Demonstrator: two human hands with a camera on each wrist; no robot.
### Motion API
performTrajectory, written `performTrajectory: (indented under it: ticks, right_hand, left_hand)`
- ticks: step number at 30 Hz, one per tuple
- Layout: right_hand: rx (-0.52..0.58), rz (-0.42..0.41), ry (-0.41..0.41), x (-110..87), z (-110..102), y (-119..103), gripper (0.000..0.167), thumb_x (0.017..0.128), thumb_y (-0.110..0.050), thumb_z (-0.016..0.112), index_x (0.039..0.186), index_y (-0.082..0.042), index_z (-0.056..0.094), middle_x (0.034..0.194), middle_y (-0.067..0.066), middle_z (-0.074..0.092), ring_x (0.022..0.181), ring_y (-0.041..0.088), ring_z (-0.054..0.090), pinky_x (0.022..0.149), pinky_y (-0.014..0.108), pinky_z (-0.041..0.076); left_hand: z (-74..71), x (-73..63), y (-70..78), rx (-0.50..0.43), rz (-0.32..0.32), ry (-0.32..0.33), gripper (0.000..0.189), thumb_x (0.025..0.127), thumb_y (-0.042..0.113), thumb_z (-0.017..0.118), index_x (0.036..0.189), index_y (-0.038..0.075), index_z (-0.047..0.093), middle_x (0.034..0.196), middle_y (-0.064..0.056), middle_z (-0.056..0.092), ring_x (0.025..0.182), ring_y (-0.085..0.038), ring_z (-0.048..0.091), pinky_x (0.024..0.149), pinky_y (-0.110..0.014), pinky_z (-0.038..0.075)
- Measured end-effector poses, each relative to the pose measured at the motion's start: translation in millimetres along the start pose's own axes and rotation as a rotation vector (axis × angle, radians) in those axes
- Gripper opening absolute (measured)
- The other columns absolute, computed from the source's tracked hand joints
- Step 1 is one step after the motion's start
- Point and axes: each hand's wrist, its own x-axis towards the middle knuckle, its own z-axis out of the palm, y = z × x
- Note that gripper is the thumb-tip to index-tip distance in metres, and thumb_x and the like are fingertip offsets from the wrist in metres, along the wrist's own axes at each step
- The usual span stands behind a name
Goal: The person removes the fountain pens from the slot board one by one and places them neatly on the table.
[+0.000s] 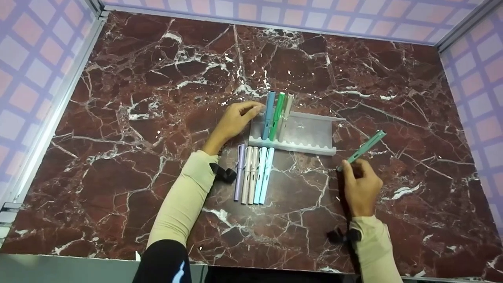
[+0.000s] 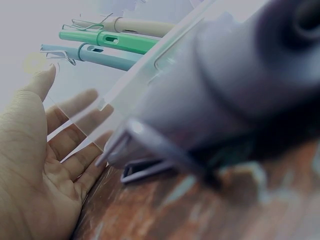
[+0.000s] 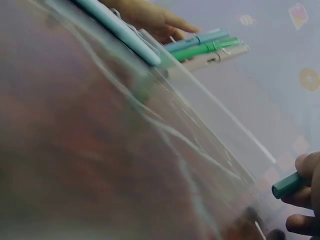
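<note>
A clear pen rack [image 1: 310, 131] stands mid-table, bearing a blue pen [image 1: 268, 114], a green pen [image 1: 277, 118] and a beige pen [image 1: 288, 105] in its left slots. At the rack's left edge is my left hand [image 1: 235, 120], its fingers loosely extended behind the clear panel in the left wrist view; the thumb stands apart from the fingers. Right of the rack, my right hand [image 1: 363, 188] pinches a teal pen [image 1: 368, 144] near one end, the pen tilted up and away. In the right wrist view, that pen's near end [image 3: 287, 185] shows between fingers and thumb.
Before the rack lie a purple pen [image 1: 239, 173], two beige-brown pens [image 1: 250, 179] and two light blue pens [image 1: 263, 179], side by side. The marbled table [image 1: 157, 98] is bordered by checkered panels [image 1: 275, 15] at back and sides.
</note>
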Motion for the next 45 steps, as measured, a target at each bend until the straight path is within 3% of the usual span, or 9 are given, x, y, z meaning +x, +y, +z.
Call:
performTrajectory:
  ticks: [9, 17, 22, 27, 30, 36, 45]
  right_hand:
    - [-0.025, -0.018, -0.034, -2.9, 4, 1, 0.019, 0.089, -0.020, 0.078, 0.092, -0.001, 0.073, 0.081, 0.012, 0.075, 0.066, -0.005, 0.056, 0.064, 0.015, 0.044]
    - [0.015, -0.129, -0.004, -3.3, 14, -1, 0.017, 0.087, -0.016, 0.079, 0.088, 0.000, 0.073, 0.076, 0.011, 0.074, 0.065, -0.002, 0.058, 0.062, 0.012, 0.043]
    - [0.075, -0.224, -0.006, -5.9, 26, -10, 0.015, 0.084, -0.012, 0.081, 0.087, 0.000, 0.073, 0.074, 0.012, 0.074, 0.061, 0.013, 0.064, 0.062, 0.009, 0.045]
    - [0.112, -0.310, -0.058, -9.7, 46, -25, 0.013, 0.083, -0.007, 0.081, 0.087, 0.001, 0.071, 0.076, 0.014, 0.074, 0.061, 0.026, 0.068, 0.060, 0.025, 0.055]
    - [0.138, -0.340, -0.103, -13.6, 60, -39, 0.013, 0.083, -0.007, 0.080, 0.086, 0.001, 0.071, 0.075, 0.013, 0.073, 0.059, 0.025, 0.067, 0.056, 0.035, 0.056]
    - [0.189, -0.378, -0.218, -20.4, 86, -68, 0.017, 0.088, -0.015, 0.078, 0.088, 0.000, 0.070, 0.075, 0.010, 0.072, 0.058, 0.019, 0.064, 0.054, 0.032, 0.054]
    - [0.178, -0.362, -0.208, -21.6, 94, -76, 0.016, 0.087, -0.016, 0.078, 0.087, -0.002, 0.070, 0.070, 0.006, 0.070, 0.056, 0.016, 0.061, 0.054, 0.033, 0.050]
  left_hand:
    - [-1.7, -0.9, -1.0, 0.003, -0.016, -0.010, 0.032, 0.103, 0.030, 0.056, 0.121, 0.008, 0.070, 0.120, -0.011, 0.072, 0.109, -0.020, 0.066, 0.103, -0.034, 0.047]
    - [-3.7, -0.8, 0.1, 0.004, -0.025, -0.010, 0.033, 0.103, 0.031, 0.057, 0.122, 0.007, 0.070, 0.122, -0.007, 0.071, 0.111, -0.018, 0.065, 0.103, -0.032, 0.047]
    - [-4.3, -1.2, -0.3, 0.000, -0.008, -0.006, 0.033, 0.103, 0.030, 0.057, 0.121, 0.006, 0.071, 0.121, -0.008, 0.072, 0.109, -0.020, 0.066, 0.102, -0.033, 0.048]
    - [-3.5, -1.1, -0.8, -0.020, 0.018, -0.011, 0.032, 0.103, 0.024, 0.056, 0.121, 0.002, 0.070, 0.119, -0.014, 0.072, 0.108, -0.025, 0.067, 0.098, -0.034, 0.051]
    - [-3.1, -1.4, -1.0, -0.019, 0.022, -0.009, 0.032, 0.103, 0.024, 0.056, 0.121, 0.001, 0.069, 0.119, -0.015, 0.072, 0.107, -0.025, 0.067, 0.097, -0.034, 0.051]
    - [-0.8, -1.3, -0.9, -0.016, 0.021, -0.006, 0.032, 0.103, 0.025, 0.056, 0.121, 0.002, 0.069, 0.119, -0.014, 0.072, 0.106, -0.024, 0.067, 0.097, -0.032, 0.051]
    - [1.0, -0.5, 0.1, -0.030, 0.000, -0.007, 0.032, 0.103, 0.029, 0.056, 0.121, 0.007, 0.070, 0.120, -0.012, 0.071, 0.107, -0.021, 0.066, 0.099, -0.033, 0.050]
